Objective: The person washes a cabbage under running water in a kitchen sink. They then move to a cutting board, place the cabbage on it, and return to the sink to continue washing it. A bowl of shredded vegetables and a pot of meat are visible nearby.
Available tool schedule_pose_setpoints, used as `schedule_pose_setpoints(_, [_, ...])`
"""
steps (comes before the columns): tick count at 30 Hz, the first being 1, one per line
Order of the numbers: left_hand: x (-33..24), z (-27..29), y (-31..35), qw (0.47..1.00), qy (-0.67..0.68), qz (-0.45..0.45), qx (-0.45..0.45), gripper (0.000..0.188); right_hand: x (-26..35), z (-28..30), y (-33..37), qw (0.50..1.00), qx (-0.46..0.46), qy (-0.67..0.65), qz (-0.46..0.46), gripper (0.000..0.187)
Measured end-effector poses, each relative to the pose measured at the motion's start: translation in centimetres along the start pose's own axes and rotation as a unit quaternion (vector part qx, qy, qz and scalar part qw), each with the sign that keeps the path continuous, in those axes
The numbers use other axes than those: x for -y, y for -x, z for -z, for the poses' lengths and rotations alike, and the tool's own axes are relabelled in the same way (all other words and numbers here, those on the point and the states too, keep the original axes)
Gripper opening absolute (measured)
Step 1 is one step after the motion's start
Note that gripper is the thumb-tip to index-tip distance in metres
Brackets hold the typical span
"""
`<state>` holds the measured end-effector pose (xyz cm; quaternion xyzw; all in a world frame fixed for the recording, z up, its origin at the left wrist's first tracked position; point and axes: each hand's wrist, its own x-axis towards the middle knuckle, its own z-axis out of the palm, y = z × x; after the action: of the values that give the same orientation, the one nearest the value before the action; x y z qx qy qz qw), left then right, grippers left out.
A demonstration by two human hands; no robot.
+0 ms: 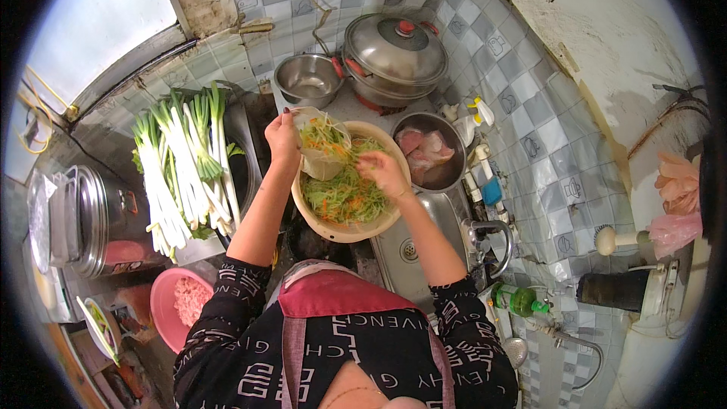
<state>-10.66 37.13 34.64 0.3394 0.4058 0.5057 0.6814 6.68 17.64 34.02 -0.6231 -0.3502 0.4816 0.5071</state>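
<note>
A cream-coloured round basin (pixel 306 210) holds a heap of finely shredded green vegetables (pixel 344 195) mixed with orange shreds. My left hand (pixel 283 138) grips the rim of a pale cloth-like bag (pixel 324 167), keeping it tilted over the left side of the basin. Shreds of the same mix fill the bag's mouth. My right hand (pixel 385 174) is over the basin's right side, its fingers curled together at some shreds beside the bag. Its fingertips are slightly blurred.
Right of the basin are a metal bowl of raw meat (pixel 430 151) and a sink (pixel 424 231) with a faucet (pixel 496 246). Behind stand a lidded steamer pot (pixel 397 53) and a steel bowl (pixel 309 82). Leeks (pixel 189 167) and a pink basin (pixel 163 307) of minced meat lie left.
</note>
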Motion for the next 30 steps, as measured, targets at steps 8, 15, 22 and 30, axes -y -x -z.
schedule_pose_setpoints(8, [-1.0, -1.1, 1.9, 0.999, 0.026, 0.024, 0.005, 0.028, -5.9, -12.4, -1.2, 0.854, -0.016, 0.467, -0.229, 0.108])
schedule_pose_setpoints(15, [-1.0, 0.0, 2.1, 1.000, 0.020, 0.017, 0.015, 0.029, -8.3, -14.5, -1.7, 0.805, -0.074, 0.564, -0.167, 0.091])
schedule_pose_setpoints(22, [-0.8, -1.0, 2.8, 0.999, 0.021, 0.043, 0.018, 0.030, -9.6, -8.1, -2.6, 0.782, -0.009, 0.621, -0.053, 0.070])
schedule_pose_setpoints(30, [0.3, 0.3, 1.5, 0.997, -0.016, 0.059, 0.053, 0.034, -5.1, -2.3, 1.6, 0.956, -0.075, 0.285, -0.001, 0.066])
